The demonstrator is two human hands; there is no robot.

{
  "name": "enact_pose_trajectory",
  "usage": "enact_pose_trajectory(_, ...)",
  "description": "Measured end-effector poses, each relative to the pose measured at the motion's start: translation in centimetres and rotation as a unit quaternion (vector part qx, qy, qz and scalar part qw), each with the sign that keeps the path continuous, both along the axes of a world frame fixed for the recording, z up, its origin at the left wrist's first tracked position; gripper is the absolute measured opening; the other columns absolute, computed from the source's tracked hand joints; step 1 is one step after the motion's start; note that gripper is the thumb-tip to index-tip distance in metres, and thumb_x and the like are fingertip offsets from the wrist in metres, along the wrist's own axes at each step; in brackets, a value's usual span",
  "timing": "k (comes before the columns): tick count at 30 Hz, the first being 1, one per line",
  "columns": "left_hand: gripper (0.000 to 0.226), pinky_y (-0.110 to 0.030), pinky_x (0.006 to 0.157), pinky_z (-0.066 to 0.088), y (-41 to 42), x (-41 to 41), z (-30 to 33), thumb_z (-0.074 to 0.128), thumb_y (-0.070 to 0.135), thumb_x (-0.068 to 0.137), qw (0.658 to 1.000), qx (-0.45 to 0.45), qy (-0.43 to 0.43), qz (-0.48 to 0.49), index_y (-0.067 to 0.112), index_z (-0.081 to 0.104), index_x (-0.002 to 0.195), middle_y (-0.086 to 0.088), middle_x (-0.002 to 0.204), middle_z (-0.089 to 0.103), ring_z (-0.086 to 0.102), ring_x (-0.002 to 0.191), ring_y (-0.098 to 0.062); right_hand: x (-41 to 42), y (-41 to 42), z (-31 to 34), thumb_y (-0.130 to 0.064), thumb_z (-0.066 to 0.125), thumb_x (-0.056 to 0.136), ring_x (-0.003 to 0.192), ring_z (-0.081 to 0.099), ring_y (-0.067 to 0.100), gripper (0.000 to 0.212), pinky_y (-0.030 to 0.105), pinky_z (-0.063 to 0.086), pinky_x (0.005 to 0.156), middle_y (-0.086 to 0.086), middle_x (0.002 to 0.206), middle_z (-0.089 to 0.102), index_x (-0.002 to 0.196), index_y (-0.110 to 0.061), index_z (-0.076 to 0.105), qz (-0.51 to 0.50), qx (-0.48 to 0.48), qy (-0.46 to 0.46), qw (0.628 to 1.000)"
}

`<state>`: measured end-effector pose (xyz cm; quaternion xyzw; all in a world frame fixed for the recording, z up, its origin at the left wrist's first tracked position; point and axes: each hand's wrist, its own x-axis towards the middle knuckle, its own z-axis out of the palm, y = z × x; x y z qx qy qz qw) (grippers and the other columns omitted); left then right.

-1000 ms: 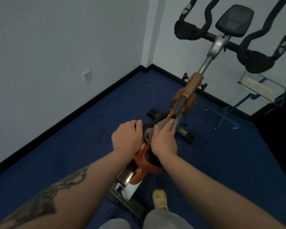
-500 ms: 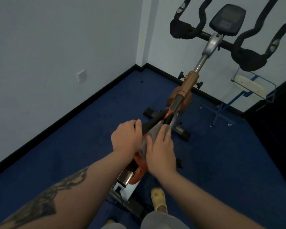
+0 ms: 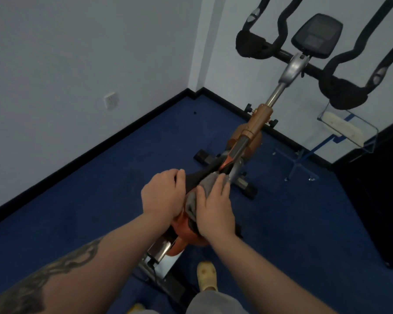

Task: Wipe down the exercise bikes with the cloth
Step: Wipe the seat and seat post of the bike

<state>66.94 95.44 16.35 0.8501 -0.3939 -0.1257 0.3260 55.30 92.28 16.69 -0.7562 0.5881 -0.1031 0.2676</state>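
Over the saddle, the left hand curls round its black edge, bracing the exercise bike; beside it the right hand presses the grey cloth flat. Bunched cloth could slip off sideways under uneven pressure.

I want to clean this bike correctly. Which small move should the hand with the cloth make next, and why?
Probably slide the right hand with the grey cloth forward toward the saddle's nose. The cloth lies over the saddle's rear part, the black front looks uncovered, and the left hand steadies the saddle's left side.
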Motion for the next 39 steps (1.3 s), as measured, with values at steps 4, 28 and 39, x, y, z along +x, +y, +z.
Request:
enact_pose_trajectory(4,0.043,-0.030,0.056,0.043,0.1,-0.1,-0.3,0.030,0.045,0.098,1.000,-0.007,-0.010,0.018,0.027,0.059,0.072,0.009,0.066,0.057,0.054,0.063,-0.006,1.3,-5.9,-0.6,-0.055,0.028,0.100,0.136,0.037,0.032,0.077,0.042,0.040,0.102,0.011,0.162,0.002,0.155,-0.015,-0.008,-0.049,0.033,-0.046,0.997)
enact_pose_trajectory(28,0.046,-0.025,0.101,0.029,1.1,-7.4,0.2,0.037,0.039,0.100,0.921,-0.076,0.089,0.371,0.023,0.034,0.143,0.006,0.144,0.034,0.027,0.130,-0.007,1.2,-11.9,0.4,-0.066,0.005,0.090,0.106,0.056,0.017,0.071,0.035,0.040,0.091,-0.010,0.119,0.061,0.136,-0.031,0.048,0.582,-0.182,0.050,0.791)
enact_pose_trajectory(39,0.076,-0.039,0.113,0.031,1.9,-13.4,-1.0,0.048,0.051,0.090,0.881,-0.143,0.141,0.429,0.029,0.010,0.152,0.011,0.151,0.026,0.028,0.136,-0.006,5.6,-10.4,0.0,-0.066,0.014,0.095,0.097,0.064,0.026,0.059,0.036,0.039,0.071,0.000,0.103,0.068,0.112,-0.032,0.059,0.586,-0.125,0.064,0.798)
